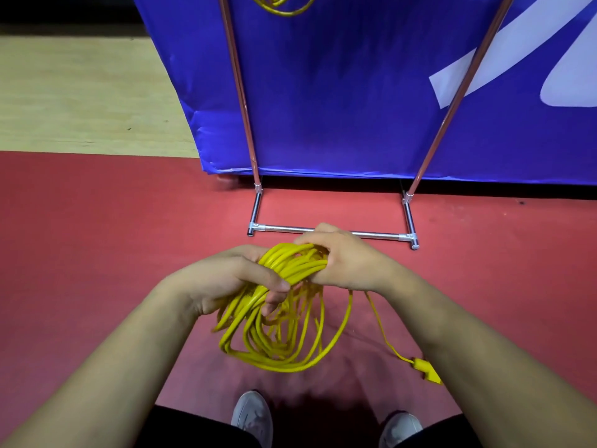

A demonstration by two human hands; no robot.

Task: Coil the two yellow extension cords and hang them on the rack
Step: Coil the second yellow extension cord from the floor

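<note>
A coiled yellow extension cord (277,334) hangs in loops between my hands, above the red floor. My left hand (232,279) grips the top of the bundle from the left, thumb over the strands. My right hand (342,257) wraps round the same bundle from the right. A loose tail runs down to the right and ends in a yellow plug (426,371) beside my right forearm. A second yellow cord (281,4) hangs coiled at the top edge, on the metal rack (245,118); only its lower loops show.
The rack's chrome base bar (381,235) lies on the red floor (97,237) just beyond my hands, its two uprights rising in front of a blue banner (339,92). Pale wooden flooring (80,92) lies at the far left. My grey shoes (253,418) are at the bottom.
</note>
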